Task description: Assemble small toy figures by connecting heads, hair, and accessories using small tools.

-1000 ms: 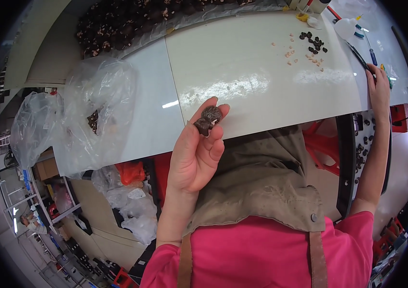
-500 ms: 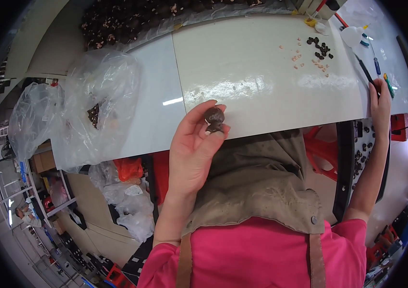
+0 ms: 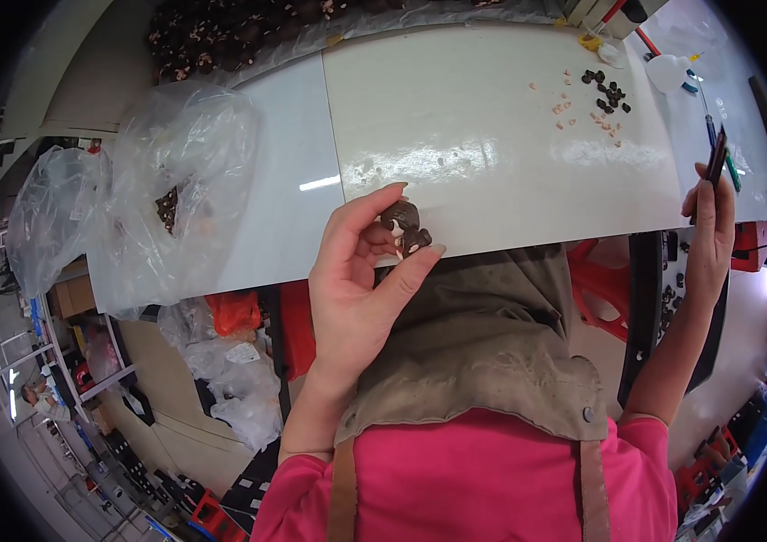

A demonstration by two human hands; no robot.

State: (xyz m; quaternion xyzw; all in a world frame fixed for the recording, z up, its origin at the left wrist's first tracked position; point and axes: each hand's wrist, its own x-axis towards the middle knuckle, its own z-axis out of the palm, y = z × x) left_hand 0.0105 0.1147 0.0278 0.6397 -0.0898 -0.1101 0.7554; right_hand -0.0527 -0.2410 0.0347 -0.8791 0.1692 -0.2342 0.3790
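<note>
My left hand (image 3: 353, 271) pinches a small dark brown figurine (image 3: 415, 239) between thumb and fingers, just over the table's near edge. The figurine has a rounded top and small pale patches. At the right end of the table, my right hand (image 3: 708, 217) is closed round a slim dark pointed tool (image 3: 717, 155), its tip pointing up and away; its exact kind cannot be made out. Beyond, on the white tabletop (image 3: 483, 99), lie several small dark brown pieces (image 3: 607, 90) and scattered pale pinkish bits (image 3: 602, 122).
Crumpled clear plastic bags (image 3: 189, 172) cover the table's left end. Many dark brown pieces (image 3: 221, 41) lie on plastic at the far left. A blue-handled screwdriver (image 3: 710, 129) and a white bottle (image 3: 666, 72) are at the far right. A red stool (image 3: 598, 285) stands under the table.
My right hand has lifted the dark tool off the table and drawn it nearer. In my left hand the figurine has turned, and the thumb has shifted outward.
</note>
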